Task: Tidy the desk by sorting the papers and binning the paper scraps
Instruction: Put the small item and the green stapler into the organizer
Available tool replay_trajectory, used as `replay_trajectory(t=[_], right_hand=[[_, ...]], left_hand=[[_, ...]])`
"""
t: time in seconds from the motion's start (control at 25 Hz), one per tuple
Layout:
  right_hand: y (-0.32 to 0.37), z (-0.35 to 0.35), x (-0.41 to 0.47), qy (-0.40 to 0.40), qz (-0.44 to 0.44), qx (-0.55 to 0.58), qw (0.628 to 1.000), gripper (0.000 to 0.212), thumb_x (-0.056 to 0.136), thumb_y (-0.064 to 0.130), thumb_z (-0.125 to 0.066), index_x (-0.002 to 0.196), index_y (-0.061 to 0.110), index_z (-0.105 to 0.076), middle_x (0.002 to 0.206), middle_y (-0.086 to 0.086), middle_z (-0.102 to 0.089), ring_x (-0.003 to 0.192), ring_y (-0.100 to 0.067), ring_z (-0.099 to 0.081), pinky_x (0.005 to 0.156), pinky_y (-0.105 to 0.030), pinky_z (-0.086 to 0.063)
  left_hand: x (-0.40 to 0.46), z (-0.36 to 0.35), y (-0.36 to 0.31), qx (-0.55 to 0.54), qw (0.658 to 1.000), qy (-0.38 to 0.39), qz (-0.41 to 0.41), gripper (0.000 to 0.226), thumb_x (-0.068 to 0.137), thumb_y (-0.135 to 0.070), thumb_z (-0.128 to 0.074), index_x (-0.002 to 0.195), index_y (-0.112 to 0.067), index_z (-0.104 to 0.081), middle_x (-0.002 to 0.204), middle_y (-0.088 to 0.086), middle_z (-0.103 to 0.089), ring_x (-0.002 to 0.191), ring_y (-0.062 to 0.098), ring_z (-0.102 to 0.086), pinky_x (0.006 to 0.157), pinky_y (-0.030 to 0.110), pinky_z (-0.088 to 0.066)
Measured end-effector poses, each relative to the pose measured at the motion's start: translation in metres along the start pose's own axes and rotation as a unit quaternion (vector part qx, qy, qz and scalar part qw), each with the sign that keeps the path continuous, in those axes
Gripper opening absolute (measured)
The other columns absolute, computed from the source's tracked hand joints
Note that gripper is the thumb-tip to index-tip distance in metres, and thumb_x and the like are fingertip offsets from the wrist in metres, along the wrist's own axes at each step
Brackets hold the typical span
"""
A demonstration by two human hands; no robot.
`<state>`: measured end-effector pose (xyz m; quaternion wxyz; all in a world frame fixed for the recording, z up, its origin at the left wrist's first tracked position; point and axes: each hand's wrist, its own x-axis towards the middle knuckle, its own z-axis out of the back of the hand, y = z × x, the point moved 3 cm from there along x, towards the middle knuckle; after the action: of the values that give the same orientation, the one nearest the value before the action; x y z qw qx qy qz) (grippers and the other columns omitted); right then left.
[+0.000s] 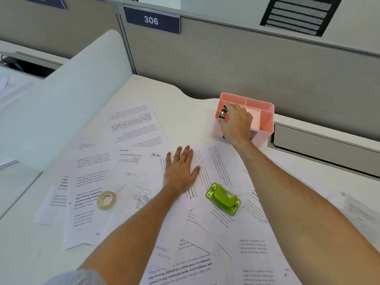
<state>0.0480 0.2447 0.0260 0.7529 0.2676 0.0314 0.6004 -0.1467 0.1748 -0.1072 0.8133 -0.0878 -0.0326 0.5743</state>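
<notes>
Holding clip over pink organizer

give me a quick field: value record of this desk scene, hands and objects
left hand: flat, palm down on the papers
right hand: over the pink organiser, fingers pinching a small dark clip
green hole punch: on the papers, near the right forearm
tape roll: flat on the papers, left of the left forearm
papers: scattered, overlapping, unsorted
partition label: 306
</notes>
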Motion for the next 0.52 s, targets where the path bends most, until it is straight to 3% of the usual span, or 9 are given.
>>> replay_trajectory(t=[0.24,0.36,0.52], right_hand=[[-0.012,0.004,-0.015,-0.001,-0.011,0.027,1.000,0.047,0.085,0.014,-0.060,0.132,0.012,-0.055,0.135,-0.006,-0.057,0.124,-0.029,-0.048,0.107,-0.045,-0.031],[-0.021,0.013,-0.045,-0.020,-0.022,0.095,0.995,0.044,0.086,0.013,-0.061,0.130,0.012,-0.057,0.132,-0.006,-0.059,0.120,-0.026,-0.052,0.104,-0.041,-0.040],[-0.042,0.013,-0.103,0.037,-0.047,0.102,0.993,0.037,0.087,0.016,-0.061,0.124,0.013,-0.061,0.123,-0.003,-0.063,0.112,-0.023,-0.057,0.096,-0.038,-0.047]], left_hand=[[0.000,0.000,0.000,0.000,1.000,-0.002,0.002,0.075,0.092,-0.062,-0.010,0.154,-0.019,-0.008,0.164,-0.004,-0.006,0.151,0.020,-0.001,0.120,0.049,0.003],[0.000,-0.001,0.000,0.007,1.000,0.002,-0.001,0.075,0.093,-0.062,-0.009,0.154,-0.019,-0.008,0.164,-0.003,-0.005,0.151,0.020,0.000,0.120,0.049,0.003],[0.001,-0.001,0.001,0.003,1.000,0.014,-0.001,0.073,0.094,-0.061,-0.013,0.154,-0.018,-0.009,0.164,-0.003,-0.004,0.151,0.020,0.002,0.120,0.049,0.004]])
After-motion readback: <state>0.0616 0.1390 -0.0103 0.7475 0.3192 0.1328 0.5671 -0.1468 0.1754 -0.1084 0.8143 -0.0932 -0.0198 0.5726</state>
